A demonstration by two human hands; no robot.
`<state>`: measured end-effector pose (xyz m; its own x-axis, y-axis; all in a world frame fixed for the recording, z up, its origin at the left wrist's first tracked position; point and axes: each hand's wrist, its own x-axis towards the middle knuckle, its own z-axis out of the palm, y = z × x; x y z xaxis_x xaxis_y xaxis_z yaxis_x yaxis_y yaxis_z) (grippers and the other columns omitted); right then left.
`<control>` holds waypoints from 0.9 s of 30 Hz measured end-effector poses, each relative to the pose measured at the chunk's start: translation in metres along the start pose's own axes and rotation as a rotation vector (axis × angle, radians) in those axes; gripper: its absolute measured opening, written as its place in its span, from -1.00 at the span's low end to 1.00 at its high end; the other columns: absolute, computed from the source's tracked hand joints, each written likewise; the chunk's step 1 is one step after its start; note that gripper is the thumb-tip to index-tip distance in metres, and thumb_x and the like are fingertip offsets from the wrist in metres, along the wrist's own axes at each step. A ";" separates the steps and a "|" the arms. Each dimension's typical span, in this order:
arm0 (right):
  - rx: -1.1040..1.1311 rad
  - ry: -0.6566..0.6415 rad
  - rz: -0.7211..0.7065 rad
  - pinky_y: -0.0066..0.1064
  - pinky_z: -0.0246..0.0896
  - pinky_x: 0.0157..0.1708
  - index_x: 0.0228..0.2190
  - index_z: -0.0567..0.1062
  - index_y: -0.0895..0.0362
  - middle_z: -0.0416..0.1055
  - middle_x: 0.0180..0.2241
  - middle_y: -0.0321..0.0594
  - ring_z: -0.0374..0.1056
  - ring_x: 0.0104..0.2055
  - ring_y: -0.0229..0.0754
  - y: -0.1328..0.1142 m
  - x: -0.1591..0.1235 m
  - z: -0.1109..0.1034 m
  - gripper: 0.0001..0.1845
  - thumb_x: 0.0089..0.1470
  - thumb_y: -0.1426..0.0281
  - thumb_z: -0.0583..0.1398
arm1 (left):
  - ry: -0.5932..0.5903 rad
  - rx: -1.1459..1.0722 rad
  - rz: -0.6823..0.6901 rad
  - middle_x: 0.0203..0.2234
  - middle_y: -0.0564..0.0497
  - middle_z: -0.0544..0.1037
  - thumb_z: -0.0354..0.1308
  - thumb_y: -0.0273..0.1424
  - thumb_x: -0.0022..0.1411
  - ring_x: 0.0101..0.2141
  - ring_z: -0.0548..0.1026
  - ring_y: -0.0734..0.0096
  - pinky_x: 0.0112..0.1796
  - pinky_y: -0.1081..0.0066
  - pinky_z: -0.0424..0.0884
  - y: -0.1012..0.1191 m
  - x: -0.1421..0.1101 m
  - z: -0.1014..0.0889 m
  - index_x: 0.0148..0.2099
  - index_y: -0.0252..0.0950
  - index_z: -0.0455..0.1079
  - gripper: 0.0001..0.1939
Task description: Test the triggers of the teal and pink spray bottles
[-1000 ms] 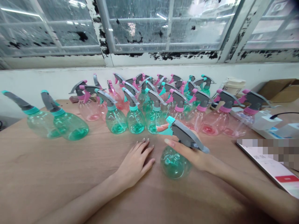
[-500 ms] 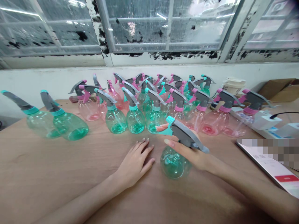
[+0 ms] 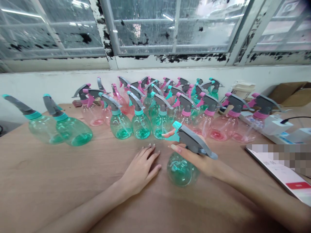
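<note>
The green spray bottle [image 3: 182, 171] is the one in the right hand [image 3: 206, 161], just right of centre in my view, over the near part of the wooden table [image 3: 73, 194]. From my end I read that grip as a grasp around the neck: the thumb lies across the near side under the grey spray head [image 3: 194, 139], and a fingertip shows past the turquoise trigger [image 3: 175, 137]. I cannot tell from this angle whether the bottle's base touches the wooden table. The left hand [image 3: 139, 170] is released, laid palm down with its fingers slightly spread, near the bottle but apart from it. Beyond the hands I have a front row: three green bottles [image 3: 141, 126] near the middle, then pink bottles [image 3: 224, 126] running to the right, with more of both colours crowded behind them. Two more green bottles [image 3: 75, 129] stand together at the left. Over on my right I see a white adapter [image 3: 277, 124] with a black cable [image 3: 298, 117], a cardboard box [image 3: 290, 94] and a flat panel [image 3: 277, 170] with a red strip, part of it pixelated
</note>
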<state>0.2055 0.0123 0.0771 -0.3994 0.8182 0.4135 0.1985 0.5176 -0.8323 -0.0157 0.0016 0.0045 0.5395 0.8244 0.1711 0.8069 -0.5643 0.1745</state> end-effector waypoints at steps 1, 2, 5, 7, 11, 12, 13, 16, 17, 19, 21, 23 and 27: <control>0.023 0.006 0.004 -0.31 0.49 -0.29 -0.09 0.44 -0.01 0.53 -0.29 -0.24 0.50 -0.23 -0.10 0.000 0.000 0.001 -0.72 0.12 0.30 0.17 | 0.005 -0.033 -0.001 0.23 -0.23 0.25 -0.07 -0.19 0.42 0.23 0.19 0.03 0.19 -0.04 0.13 0.000 0.000 -0.001 0.24 -0.32 0.22 -0.54; 0.050 0.012 0.006 -0.31 0.49 -0.22 -0.08 0.44 0.00 0.53 -0.23 -0.23 0.50 -0.19 -0.11 0.001 0.000 0.002 -0.71 0.12 0.31 0.18 | 0.015 -0.077 0.003 0.21 -0.22 0.28 -0.08 -0.18 0.42 0.22 0.22 0.04 0.17 -0.03 0.16 0.001 -0.001 -0.003 0.24 -0.30 0.21 -0.55; 0.112 0.030 -0.002 -0.30 0.42 -0.06 -0.09 0.44 0.01 0.47 -0.05 -0.21 0.47 -0.08 -0.13 0.002 0.000 0.006 -0.71 0.10 0.34 0.20 | 0.059 -0.230 0.043 0.15 -0.17 0.33 -0.09 -0.18 0.42 0.14 0.30 0.11 0.12 0.05 0.26 0.004 -0.005 -0.009 0.22 -0.24 0.19 -0.58; 0.121 0.058 -0.011 -0.29 0.39 -0.03 -0.09 0.45 0.01 0.46 -0.04 -0.20 0.45 -0.06 -0.14 0.004 0.001 0.008 -0.70 0.09 0.34 0.21 | 0.097 -0.322 0.071 0.11 -0.15 0.35 -0.07 -0.19 0.41 0.11 0.33 0.13 0.09 0.08 0.30 0.007 -0.009 -0.013 0.21 -0.21 0.17 -0.60; 0.076 0.146 -0.038 -0.23 0.36 -0.05 -0.11 0.47 0.03 0.50 -0.19 -0.23 0.45 -0.18 -0.15 0.008 0.005 0.019 -0.68 0.08 0.24 0.24 | 0.169 -0.439 0.100 0.09 -0.15 0.34 0.03 -0.15 0.35 0.09 0.34 0.08 0.05 0.07 0.33 0.019 -0.015 -0.019 0.22 -0.19 0.09 -0.52; 0.059 0.165 -0.044 -0.24 0.38 -0.10 -0.12 0.47 0.04 0.51 -0.26 -0.25 0.45 -0.25 -0.16 0.009 0.006 0.023 -0.66 0.07 0.21 0.25 | 0.188 -0.449 0.111 0.10 -0.17 0.32 0.07 -0.13 0.32 0.10 0.33 0.05 0.05 0.06 0.32 0.022 -0.016 -0.020 0.23 -0.19 0.07 -0.48; 0.044 0.181 -0.050 -0.25 0.39 -0.17 -0.11 0.47 0.05 0.50 -0.33 -0.27 0.43 -0.32 -0.18 0.008 0.008 0.028 -0.64 0.06 0.18 0.25 | 0.209 -0.452 0.120 0.11 -0.19 0.30 0.10 -0.10 0.30 0.12 0.31 0.02 0.06 0.04 0.31 0.026 -0.018 -0.021 0.24 -0.19 0.03 -0.42; 0.035 0.212 -0.071 -0.36 0.35 -0.40 -0.09 0.46 0.06 0.47 -0.39 -0.31 0.33 -0.48 -0.27 0.002 0.014 0.050 -0.58 0.03 0.15 0.27 | 0.269 -0.442 0.086 0.15 -0.21 0.26 0.12 -0.05 0.27 0.13 0.28 -0.02 0.08 -0.01 0.29 0.031 -0.024 -0.028 0.29 -0.18 -0.06 -0.31; 0.040 0.216 -0.079 -0.38 0.32 -0.44 -0.08 0.46 0.07 0.48 -0.36 -0.30 0.32 -0.49 -0.29 -0.001 0.016 0.059 -0.55 0.01 0.15 0.28 | 0.278 -0.427 0.051 0.14 -0.22 0.26 0.11 -0.03 0.27 0.13 0.29 -0.03 0.07 -0.01 0.30 0.031 -0.027 -0.030 0.29 -0.17 -0.07 -0.30; 0.065 0.221 -0.096 -0.41 0.30 -0.46 -0.08 0.45 0.08 0.48 -0.30 -0.27 0.32 -0.46 -0.30 -0.008 0.023 0.079 -0.53 -0.02 0.15 0.30 | 0.287 -0.376 -0.027 0.10 -0.20 0.29 0.12 -0.02 0.26 0.09 0.32 -0.03 0.03 -0.01 0.34 0.025 -0.036 -0.036 0.28 -0.17 -0.04 -0.31; 0.098 0.208 -0.107 -0.40 0.30 -0.44 -0.06 0.43 0.10 0.46 -0.26 -0.23 0.35 -0.40 -0.27 -0.016 0.032 0.099 -0.47 -0.06 0.14 0.32 | 0.304 -0.301 -0.092 0.05 -0.18 0.33 0.13 -0.02 0.25 0.06 0.35 -0.03 0.00 -0.01 0.37 0.015 -0.048 -0.041 0.24 -0.18 0.02 -0.35; 0.101 0.165 -0.136 -0.37 0.32 -0.38 -0.05 0.42 0.11 0.45 -0.26 -0.22 0.37 -0.35 -0.23 -0.023 0.042 0.117 -0.42 -0.09 0.12 0.34 | 0.347 -0.222 -0.148 0.01 -0.15 0.36 0.14 -0.03 0.25 0.02 0.38 -0.02 -0.02 0.01 0.39 0.000 -0.063 -0.045 0.22 -0.18 0.07 -0.38; -0.039 0.025 -0.306 -0.20 0.30 -0.09 -0.02 0.42 0.08 0.46 -0.17 -0.17 0.36 -0.06 -0.08 -0.033 0.061 0.135 -0.34 -0.14 0.08 0.36 | 0.455 -0.106 -0.186 -0.04 -0.07 0.40 0.17 -0.05 0.23 -0.05 0.44 0.02 -0.06 0.06 0.41 -0.033 -0.090 -0.056 0.17 -0.12 0.18 -0.46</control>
<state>0.0543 0.0113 0.0796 -0.4234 0.6287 0.6523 0.1066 0.7496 -0.6533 -0.1045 -0.0563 0.0374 0.2106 0.8222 0.5288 0.8380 -0.4304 0.3355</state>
